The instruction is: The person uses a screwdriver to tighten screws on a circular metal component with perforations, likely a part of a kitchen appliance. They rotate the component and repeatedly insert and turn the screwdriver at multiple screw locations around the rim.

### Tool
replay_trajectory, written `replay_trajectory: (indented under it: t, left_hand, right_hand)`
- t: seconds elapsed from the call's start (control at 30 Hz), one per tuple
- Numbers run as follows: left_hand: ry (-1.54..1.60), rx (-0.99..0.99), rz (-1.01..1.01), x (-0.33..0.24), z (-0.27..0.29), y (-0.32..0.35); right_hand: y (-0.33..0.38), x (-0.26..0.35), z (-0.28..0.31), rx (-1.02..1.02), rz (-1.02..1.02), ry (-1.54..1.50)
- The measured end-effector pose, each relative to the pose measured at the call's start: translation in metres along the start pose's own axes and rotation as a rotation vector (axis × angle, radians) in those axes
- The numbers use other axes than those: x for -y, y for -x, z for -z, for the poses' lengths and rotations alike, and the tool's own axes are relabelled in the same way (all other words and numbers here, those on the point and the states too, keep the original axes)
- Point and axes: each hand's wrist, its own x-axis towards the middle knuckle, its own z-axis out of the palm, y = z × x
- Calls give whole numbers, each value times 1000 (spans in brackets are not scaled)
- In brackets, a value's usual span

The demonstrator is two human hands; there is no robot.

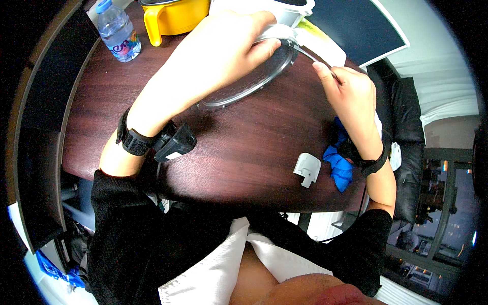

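My left hand [244, 40] reaches far over the table, its thumb and fingers closed on a whitish, partly see-through plastic part [282, 33]. From the right, my right hand [351, 89] grips a thin metal tool [306, 52] whose far end meets that part; fingers hide its handle, so its kind is unclear. Below my left hand, a clear round-edged lid [239, 96] lies partly hidden by my forearm. A small white plastic piece [307, 169] with a notched edge rests nearer to me, beside crumpled blue material [338, 168] under my right wrist.
At the far left stands a water bottle [118, 33] with a blue cap. A yellow container [178, 19] with a handle is beside it. White containers [292, 11] and a yellow-and-white packet [323, 40] sit at the back of the dark wooden table [223, 162].
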Motion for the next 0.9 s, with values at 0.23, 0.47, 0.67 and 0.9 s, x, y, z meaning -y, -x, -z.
replay_trajectory:
  t: [0.23,0.47,0.67,0.9]
  left_hand:
    - [-38,-14,-36,2,-1,0]
    - [-114,-27,-54,-2,1,1]
    - [-119,7,69,-7,3,0]
    - [-136,-54,-61,-5,0,3]
  right_hand:
    - [-1,0,0,1,-3,67]
    - [-5,1,-3,91,-74,-33]
    - [-3,19,-9,904,-832,-1457]
    - [4,14,-3,909,-789,-1332]
